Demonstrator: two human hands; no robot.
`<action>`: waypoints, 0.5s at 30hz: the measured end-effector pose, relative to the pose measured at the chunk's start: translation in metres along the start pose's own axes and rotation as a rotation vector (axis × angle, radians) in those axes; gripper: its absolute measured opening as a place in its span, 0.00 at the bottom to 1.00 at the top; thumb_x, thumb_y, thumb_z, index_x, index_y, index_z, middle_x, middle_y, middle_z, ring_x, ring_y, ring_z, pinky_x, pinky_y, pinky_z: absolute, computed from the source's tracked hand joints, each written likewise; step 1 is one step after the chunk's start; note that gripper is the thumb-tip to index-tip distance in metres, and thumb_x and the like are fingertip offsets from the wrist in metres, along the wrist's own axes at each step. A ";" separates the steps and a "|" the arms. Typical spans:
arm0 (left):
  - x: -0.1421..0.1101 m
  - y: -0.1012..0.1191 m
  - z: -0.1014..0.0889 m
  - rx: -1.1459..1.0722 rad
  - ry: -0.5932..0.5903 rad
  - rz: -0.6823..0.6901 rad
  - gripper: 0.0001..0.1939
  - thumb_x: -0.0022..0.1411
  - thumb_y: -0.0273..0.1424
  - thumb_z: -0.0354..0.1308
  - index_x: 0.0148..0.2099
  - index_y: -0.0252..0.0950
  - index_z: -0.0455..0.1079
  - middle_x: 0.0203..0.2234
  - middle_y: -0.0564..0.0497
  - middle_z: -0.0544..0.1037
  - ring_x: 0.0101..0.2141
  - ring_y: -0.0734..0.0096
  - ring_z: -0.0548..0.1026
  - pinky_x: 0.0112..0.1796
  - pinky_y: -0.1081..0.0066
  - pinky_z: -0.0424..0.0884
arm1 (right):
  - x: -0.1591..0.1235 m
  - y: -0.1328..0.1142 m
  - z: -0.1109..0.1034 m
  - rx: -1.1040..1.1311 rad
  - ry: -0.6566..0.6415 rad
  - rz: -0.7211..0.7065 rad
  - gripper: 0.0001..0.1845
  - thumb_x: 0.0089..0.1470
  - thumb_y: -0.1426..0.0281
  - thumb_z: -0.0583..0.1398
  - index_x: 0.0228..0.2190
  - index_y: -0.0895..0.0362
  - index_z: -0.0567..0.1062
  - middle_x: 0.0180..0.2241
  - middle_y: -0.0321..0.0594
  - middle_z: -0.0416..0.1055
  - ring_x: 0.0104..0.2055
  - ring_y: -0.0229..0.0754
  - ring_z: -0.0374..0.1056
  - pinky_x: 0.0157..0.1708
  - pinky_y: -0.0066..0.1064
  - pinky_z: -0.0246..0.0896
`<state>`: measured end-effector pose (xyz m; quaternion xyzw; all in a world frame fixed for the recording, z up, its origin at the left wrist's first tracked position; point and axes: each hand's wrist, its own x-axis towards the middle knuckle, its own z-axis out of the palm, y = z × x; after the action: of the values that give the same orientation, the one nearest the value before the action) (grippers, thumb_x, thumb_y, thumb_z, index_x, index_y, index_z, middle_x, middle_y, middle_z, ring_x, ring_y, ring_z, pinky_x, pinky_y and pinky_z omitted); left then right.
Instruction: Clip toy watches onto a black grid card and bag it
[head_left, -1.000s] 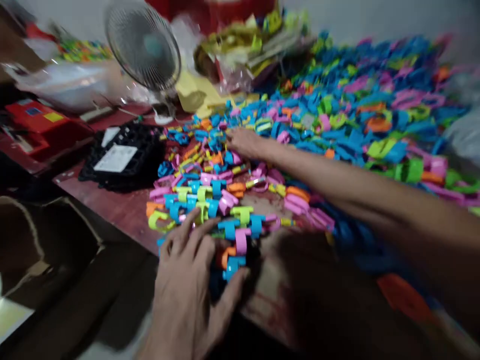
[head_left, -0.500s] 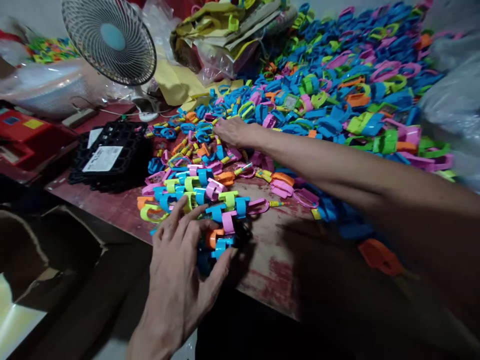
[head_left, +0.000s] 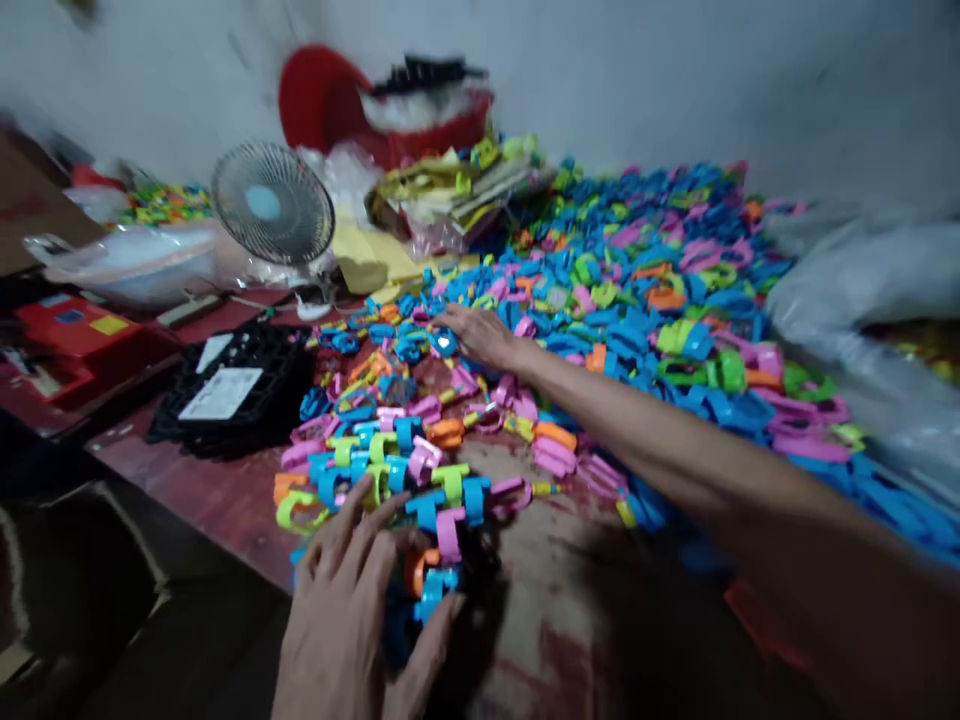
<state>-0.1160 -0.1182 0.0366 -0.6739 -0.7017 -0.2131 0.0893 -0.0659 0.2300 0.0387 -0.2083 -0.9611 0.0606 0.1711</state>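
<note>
At the upper left of the frame a brown cardboard box (head_left: 34,215) stands near a pale basin (head_left: 142,270) wrapped in clear plastic. Below them, at the left edge, is a red plastic case (head_left: 86,345) with a yellow label, and at the lower left is a dark, open carton (head_left: 71,570). Next comes a stack of black plastic trays (head_left: 277,365) with white labels, lying on the worn red counter (head_left: 217,500). A desk fan (head_left: 274,205) stands behind the stack, its blades blurred.

At the lower centre-left, the left hand (head_left: 341,610) lies over close-set rows of plastic bands (head_left: 382,470) in blue, pink, green and orange. Its fingers are spread and partly bent, with the thumb out at the near right side of the rows. Above, yellow sheets (head_left: 367,265) lie beyond the loose bands, and a red tub (head_left: 319,100) leans against the wall at the top.

Near the middle of the frame, the right hand (head_left: 484,335) reaches in among loose bands, beside a blue one with a bright white face (head_left: 444,342). Its fingertips are blurred, so whether they grip anything cannot be told. A large heap of mixed bands (head_left: 622,290) fills the right half of the counter, and a clear plastic bag (head_left: 862,290) bulges at the right edge.
</note>
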 end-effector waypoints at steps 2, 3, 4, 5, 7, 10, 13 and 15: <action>-0.001 -0.010 0.010 0.060 0.048 0.052 0.14 0.59 0.42 0.60 0.47 0.45 0.69 0.53 0.47 0.76 0.61 0.45 0.65 0.46 0.50 0.73 | -0.019 0.001 -0.019 0.132 0.036 0.100 0.17 0.57 0.77 0.52 0.45 0.60 0.75 0.46 0.47 0.72 0.46 0.45 0.66 0.41 0.32 0.58; -0.001 -0.015 0.014 0.091 0.070 0.069 0.15 0.58 0.42 0.61 0.46 0.46 0.69 0.53 0.47 0.76 0.60 0.46 0.67 0.44 0.51 0.74 | -0.030 0.000 -0.026 0.137 0.033 0.112 0.13 0.57 0.74 0.54 0.39 0.62 0.77 0.38 0.45 0.73 0.40 0.44 0.67 0.37 0.30 0.58; -0.001 -0.018 0.018 0.118 0.084 0.083 0.15 0.57 0.42 0.62 0.46 0.46 0.70 0.53 0.47 0.76 0.59 0.46 0.68 0.43 0.52 0.75 | -0.043 -0.002 -0.031 0.147 0.014 0.120 0.11 0.58 0.71 0.55 0.33 0.62 0.77 0.31 0.41 0.72 0.34 0.42 0.66 0.32 0.29 0.57; 0.000 -0.019 0.020 0.136 0.093 0.094 0.15 0.57 0.42 0.62 0.46 0.46 0.70 0.53 0.47 0.77 0.58 0.46 0.69 0.43 0.52 0.75 | -0.056 -0.005 -0.034 0.156 -0.010 0.121 0.13 0.58 0.67 0.56 0.27 0.61 0.75 0.25 0.37 0.69 0.29 0.39 0.63 0.28 0.28 0.55; 0.000 -0.018 0.019 0.143 0.104 0.098 0.15 0.59 0.41 0.61 0.48 0.46 0.69 0.52 0.47 0.77 0.57 0.47 0.70 0.44 0.51 0.75 | -0.085 -0.014 -0.037 0.200 -0.066 0.127 0.20 0.59 0.62 0.56 0.20 0.60 0.71 0.19 0.32 0.61 0.23 0.35 0.58 0.23 0.26 0.50; -0.001 -0.009 0.012 0.084 0.102 0.089 0.16 0.62 0.40 0.58 0.51 0.45 0.68 0.52 0.47 0.76 0.58 0.48 0.68 0.48 0.50 0.74 | -0.121 -0.029 -0.039 0.418 -0.168 0.191 0.24 0.58 0.55 0.55 0.19 0.58 0.67 0.18 0.30 0.57 0.21 0.33 0.53 0.21 0.25 0.45; 0.001 -0.002 0.006 0.063 0.083 0.040 0.17 0.63 0.40 0.57 0.53 0.44 0.66 0.53 0.46 0.75 0.60 0.47 0.65 0.50 0.48 0.72 | -0.139 -0.040 -0.042 0.612 -0.212 0.282 0.23 0.55 0.53 0.56 0.19 0.58 0.67 0.18 0.29 0.56 0.21 0.32 0.51 0.20 0.25 0.43; 0.005 0.000 0.001 0.092 0.052 0.059 0.18 0.63 0.40 0.57 0.53 0.45 0.66 0.51 0.46 0.76 0.58 0.46 0.67 0.50 0.45 0.70 | -0.143 -0.045 -0.044 0.627 -0.183 0.294 0.21 0.54 0.55 0.59 0.19 0.58 0.68 0.17 0.29 0.56 0.21 0.33 0.51 0.20 0.25 0.44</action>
<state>-0.1161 -0.1129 0.0381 -0.6838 -0.6879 -0.1955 0.1447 0.0548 0.1304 0.0444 -0.2753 -0.8669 0.3949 0.1292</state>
